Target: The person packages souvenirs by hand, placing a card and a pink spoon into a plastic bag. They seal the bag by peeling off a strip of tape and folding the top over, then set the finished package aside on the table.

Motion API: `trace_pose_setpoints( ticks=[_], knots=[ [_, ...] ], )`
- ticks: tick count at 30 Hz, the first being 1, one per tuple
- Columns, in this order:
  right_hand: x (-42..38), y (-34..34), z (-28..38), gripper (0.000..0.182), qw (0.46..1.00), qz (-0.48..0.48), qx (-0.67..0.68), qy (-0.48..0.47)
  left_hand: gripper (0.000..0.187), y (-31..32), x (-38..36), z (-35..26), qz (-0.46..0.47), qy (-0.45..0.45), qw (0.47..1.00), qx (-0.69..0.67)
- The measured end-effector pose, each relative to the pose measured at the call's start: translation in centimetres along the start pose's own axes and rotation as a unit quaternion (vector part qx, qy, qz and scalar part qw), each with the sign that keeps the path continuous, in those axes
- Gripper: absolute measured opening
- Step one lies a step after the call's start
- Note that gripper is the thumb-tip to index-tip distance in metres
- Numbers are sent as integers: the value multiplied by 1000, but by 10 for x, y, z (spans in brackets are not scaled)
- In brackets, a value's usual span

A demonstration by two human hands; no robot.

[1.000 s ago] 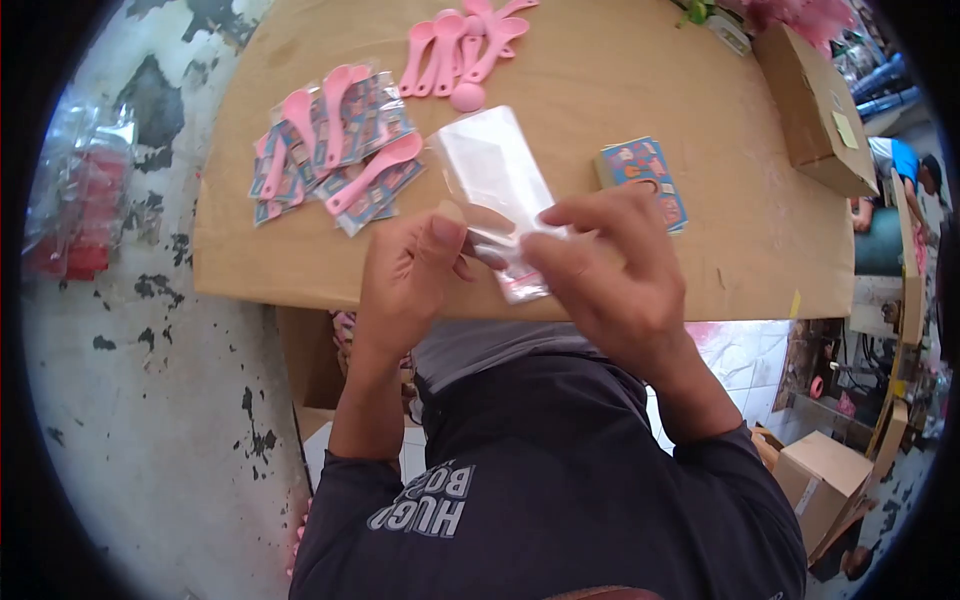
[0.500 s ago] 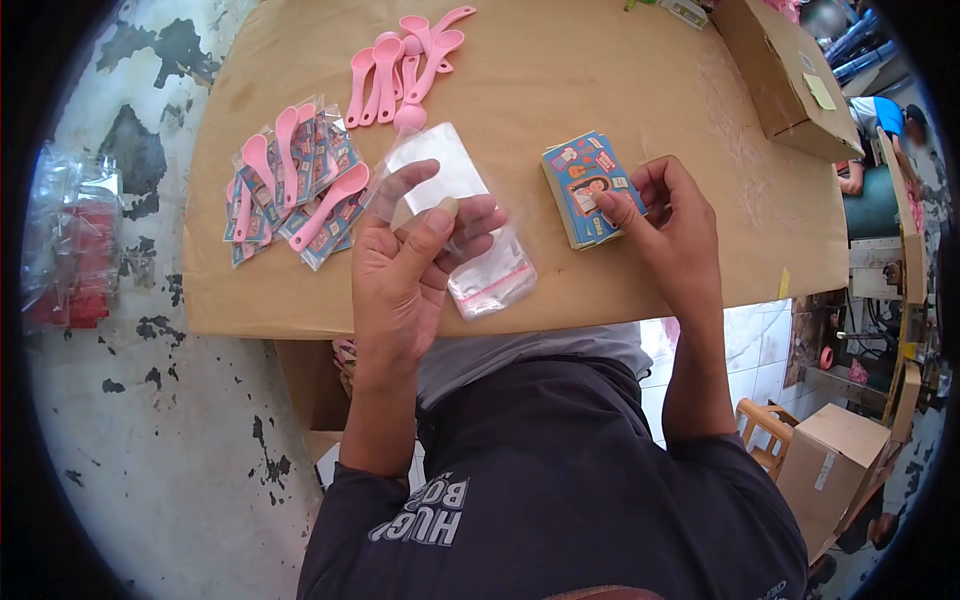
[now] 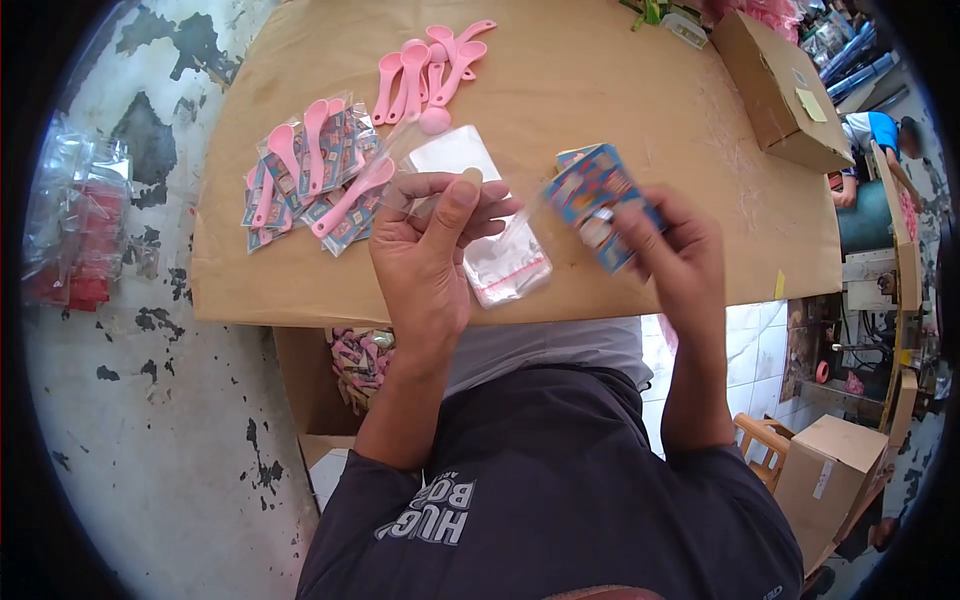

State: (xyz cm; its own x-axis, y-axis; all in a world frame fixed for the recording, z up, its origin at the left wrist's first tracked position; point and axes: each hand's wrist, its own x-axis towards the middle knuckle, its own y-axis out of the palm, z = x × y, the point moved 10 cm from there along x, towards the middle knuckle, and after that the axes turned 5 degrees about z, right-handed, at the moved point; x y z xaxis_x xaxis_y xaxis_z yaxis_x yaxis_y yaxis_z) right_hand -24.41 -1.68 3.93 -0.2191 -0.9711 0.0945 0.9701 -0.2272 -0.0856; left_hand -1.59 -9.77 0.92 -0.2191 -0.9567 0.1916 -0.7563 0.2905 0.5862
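Between the thumb and fingers of my left hand [image 3: 435, 235] is a clear plastic bag, faint against the stack of clear bags [image 3: 507, 262] lying beneath. My right hand [image 3: 672, 245] grips a blue printed card [image 3: 598, 205], blurred and tilted, its left corner near the clear bag. Part of the card stack [image 3: 576, 156] shows on the table behind it. Left of my left hand lies a pile of bagged cards with pink spoons [image 3: 316, 150]. Loose pink spoons [image 3: 412, 80] lie at the table's far side.
A cardboard box [image 3: 775, 95] stands at the table's back right. Plastic packs with red parts [image 3: 95, 240] are at far left. Below the table edge is an open box of small wrapped items [image 3: 362, 365]. Another person [image 3: 868, 132] is at far right.
My right hand has lifted a card off the stack and tilted it towards my left hand. The left hand's fingers have drawn closer together around the clear bag. The whole view has shifted slightly.
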Motion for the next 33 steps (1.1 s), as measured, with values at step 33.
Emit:
trace_pose_setpoints(
  ticks=[33],
  knots=[
    [-7,22,-7,21,994,55,82,37,12,18,6,11,0,12,1000,16]
  ],
)
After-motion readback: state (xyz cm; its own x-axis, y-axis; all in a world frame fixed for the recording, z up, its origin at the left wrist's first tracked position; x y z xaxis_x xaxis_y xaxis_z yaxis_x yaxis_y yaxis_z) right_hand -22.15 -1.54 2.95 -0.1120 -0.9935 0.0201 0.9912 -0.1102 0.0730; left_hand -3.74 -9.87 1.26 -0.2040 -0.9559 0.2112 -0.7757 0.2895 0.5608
